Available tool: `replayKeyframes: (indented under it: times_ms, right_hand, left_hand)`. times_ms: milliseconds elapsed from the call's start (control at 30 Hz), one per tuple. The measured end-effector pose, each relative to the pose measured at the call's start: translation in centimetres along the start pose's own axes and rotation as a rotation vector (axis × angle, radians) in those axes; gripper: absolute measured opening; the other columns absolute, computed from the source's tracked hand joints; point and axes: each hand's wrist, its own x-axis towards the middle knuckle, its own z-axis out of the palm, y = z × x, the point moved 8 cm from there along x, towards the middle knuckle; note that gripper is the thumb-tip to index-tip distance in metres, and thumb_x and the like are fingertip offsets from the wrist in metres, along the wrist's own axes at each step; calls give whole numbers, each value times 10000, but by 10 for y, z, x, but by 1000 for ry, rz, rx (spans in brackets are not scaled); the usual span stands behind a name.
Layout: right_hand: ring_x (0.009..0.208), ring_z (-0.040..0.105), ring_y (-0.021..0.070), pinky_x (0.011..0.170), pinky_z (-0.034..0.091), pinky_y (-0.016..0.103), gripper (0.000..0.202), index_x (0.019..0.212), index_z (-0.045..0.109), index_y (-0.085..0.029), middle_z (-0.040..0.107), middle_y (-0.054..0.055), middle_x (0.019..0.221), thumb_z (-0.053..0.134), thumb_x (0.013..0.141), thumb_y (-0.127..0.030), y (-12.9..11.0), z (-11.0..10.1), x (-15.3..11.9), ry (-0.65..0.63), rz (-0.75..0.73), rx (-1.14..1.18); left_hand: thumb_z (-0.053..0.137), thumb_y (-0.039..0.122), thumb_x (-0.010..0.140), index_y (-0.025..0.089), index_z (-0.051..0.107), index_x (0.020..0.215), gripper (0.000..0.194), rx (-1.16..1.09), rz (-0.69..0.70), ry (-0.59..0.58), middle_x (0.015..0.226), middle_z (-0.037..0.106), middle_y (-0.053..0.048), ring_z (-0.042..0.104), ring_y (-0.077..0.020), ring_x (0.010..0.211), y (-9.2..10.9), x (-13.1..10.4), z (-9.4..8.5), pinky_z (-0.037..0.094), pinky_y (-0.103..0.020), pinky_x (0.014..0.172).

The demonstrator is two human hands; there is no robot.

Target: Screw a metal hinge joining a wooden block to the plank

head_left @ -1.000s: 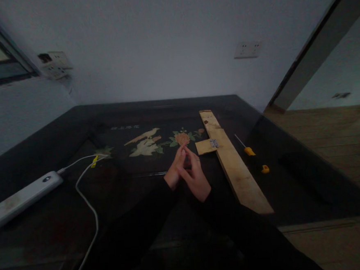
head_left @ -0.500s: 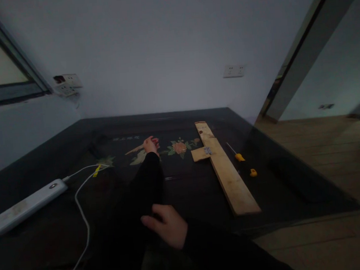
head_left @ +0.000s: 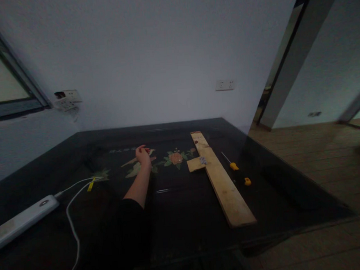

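Note:
My left hand (head_left: 142, 155) is raised over the painted flowers on the dark table (head_left: 179, 209), its fingers loosely curled in and nothing visible in them. The black sleeve (head_left: 129, 221) of that arm sits near the elbow, leaving the forearm bare. My right hand is out of view. To the right of my left hand lies a long wooden board (head_left: 222, 185), with a small wooden piece (head_left: 195, 164) joined to its left side by a metal hinge (head_left: 203, 160). Beyond the board rests a screwdriver (head_left: 234, 166) with a yellow and black handle.
On the left lies a white power strip (head_left: 22, 222) with a white cable (head_left: 72, 225) bearing a yellow tag (head_left: 91, 184). A pale wall (head_left: 150, 63) with a socket (head_left: 225, 85) rises behind the table. Wooden floor (head_left: 298, 147) shows at the right.
The left sleeve has been pushed back, baring the forearm. My right hand, earlier by the left arm, has left the view. The camera has tilted up slightly.

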Motion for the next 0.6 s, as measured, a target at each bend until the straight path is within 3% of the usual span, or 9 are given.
replayKeyframes:
  times_ms: [100,167,233,300,400,467,533,600]
  right_hand:
    - [678,613,193,543,444,332,248,904,691,-399,669,3,716,445,883,-412,-10,-10,1,-20,-20,-6]
    - [682,617,159,570,450,288,212,880,695,-354,674,-14,731,488,873,-401,-22,-19,0,-57,-55,-5]
    - [663,612,122,581,441,240,173,840,694,-290,660,-32,719,558,835,-397,-36,-37,-4,-96,-95,0]
    - [622,581,91,582,422,214,189,814,689,-217,627,-30,677,567,832,-360,-46,-70,-8,-88,-111,1]
    - [519,527,70,534,421,199,220,790,659,-141,551,-37,575,581,829,-342,-33,-156,-10,110,77,3]
    - [538,532,76,556,451,216,229,816,640,-122,556,-26,606,568,849,-337,-23,-221,-8,269,126,1]
    - [747,604,118,695,515,288,259,973,615,-113,627,37,862,541,880,-343,-10,-284,-5,468,182,4]
    - [995,587,176,842,516,390,347,1171,539,-155,575,82,1163,525,892,-361,4,-338,-1,670,230,24]
  left_hand:
    - [534,190,887,135,605,943,106,84,115,-184,730,601,2,571,-109,647,15,-25,20,487,-238,630]
    - [535,123,844,154,623,865,96,132,209,-338,598,560,29,541,-102,581,29,-47,36,453,-207,613]
    - [545,134,822,164,635,870,106,166,297,-479,591,570,24,552,-116,583,47,-72,48,447,-216,622]
    - [551,186,825,176,631,928,131,187,378,-569,656,603,9,576,-131,631,67,-99,53,455,-236,666]
    - [542,250,840,195,612,966,154,203,497,-625,779,627,-13,588,-151,732,99,-143,52,455,-260,742]
    - [486,267,873,191,597,966,164,278,715,-743,839,640,-37,597,-165,778,121,-190,59,457,-276,756]
    - [439,269,893,197,601,929,181,376,844,-1010,861,655,-48,608,-170,787,125,-247,77,461,-285,759]
    - [461,322,899,197,606,921,193,510,891,-1299,824,668,-41,621,-182,782,110,-303,94,463,-290,746]
